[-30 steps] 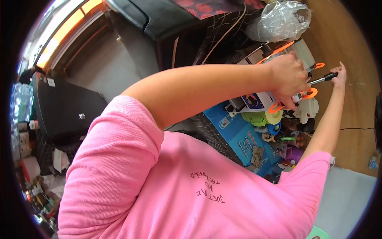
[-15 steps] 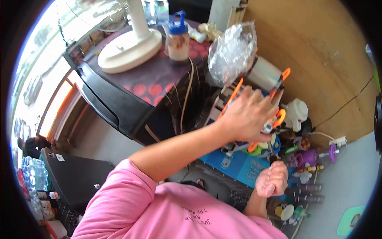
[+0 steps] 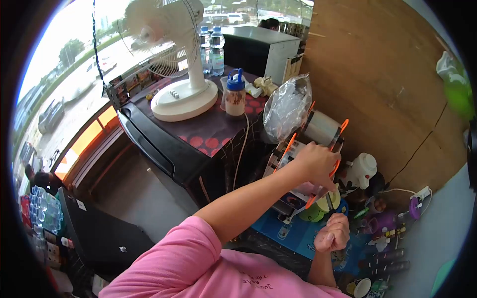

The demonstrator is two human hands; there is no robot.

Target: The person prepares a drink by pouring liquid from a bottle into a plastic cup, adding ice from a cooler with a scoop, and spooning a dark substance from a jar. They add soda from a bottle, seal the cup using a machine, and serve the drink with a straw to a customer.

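On the blue printed counter mat (image 3: 271,229) stands a tabletop machine with orange-edged side plates and a silvery cylinder (image 3: 323,128) at its back. My left hand (image 3: 318,163) reaches across and rests on top of this machine, its fingers curled down over the far side; the fingertips are partly hidden. Closer to my body, my right hand (image 3: 334,233) is closed in a fist around the end of a dark lever (image 3: 329,202) that slants out from the machine. A crumpled clear plastic bag (image 3: 288,110) leans against the machine's back left.
A white fan (image 3: 184,102) and a blue-lidded shaker jar (image 3: 235,94) stand on the black-and-red covered surface to the left. At right are a white appliance (image 3: 360,171), a yellow-green round item (image 3: 318,211) and several bottles. A wooden panel (image 3: 377,84) rises behind.
My view has tilted up, so the fan's head and street now show more. My left hand stays on the machine, its fingers now further round the side. My right hand still grips the lever.
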